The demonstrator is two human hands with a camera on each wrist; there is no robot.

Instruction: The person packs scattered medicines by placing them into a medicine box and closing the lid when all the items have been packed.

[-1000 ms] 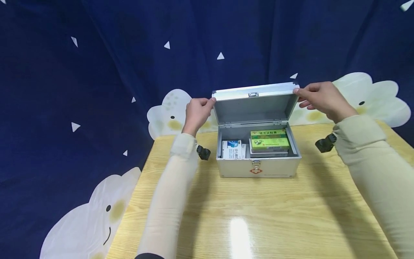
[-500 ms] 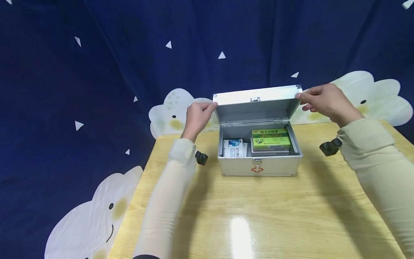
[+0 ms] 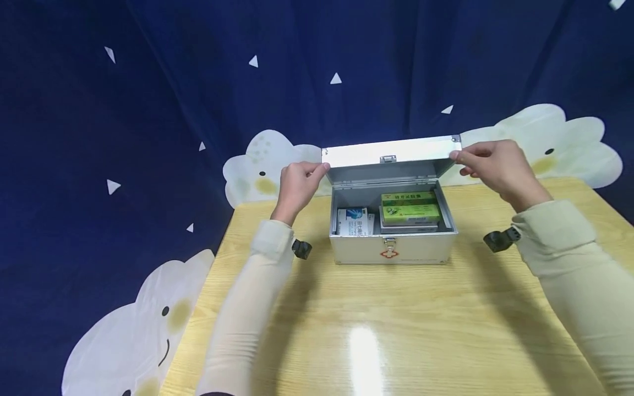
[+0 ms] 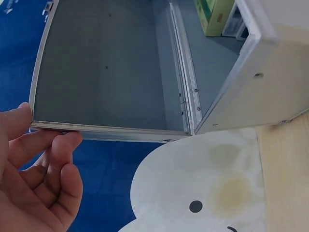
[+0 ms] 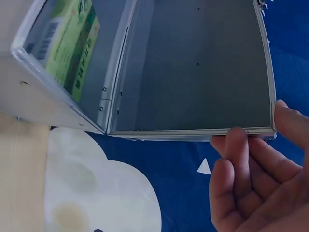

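A silver first-aid box (image 3: 361,250) with a red cross stands on the table, its hinged lid (image 3: 416,149) tilted up and partly raised. My left hand (image 3: 299,187) pinches the lid's left front corner between thumb and fingers. At the opposite corner, my right hand (image 3: 502,165) holds the lid the same way. Inside the box, a green medicine box (image 3: 410,212) lies on top of other boxes at the right. A white medicine box (image 3: 351,221) with a blue picture leans at the left. The lid's grey inner side (image 4: 106,63) fills much of the left wrist view.
The box stands toward the far side of a light wooden table (image 3: 421,313). A dark blue curtain (image 3: 277,33) with white clouds and triangles hangs behind and to the left. A metal latch (image 3: 389,243) sits on the box front.
Both hands have moved down and toward me with the lid, which now tilts lower over the box. Its outer front edge shows more, its inner side less. The medicine boxes stay in place.
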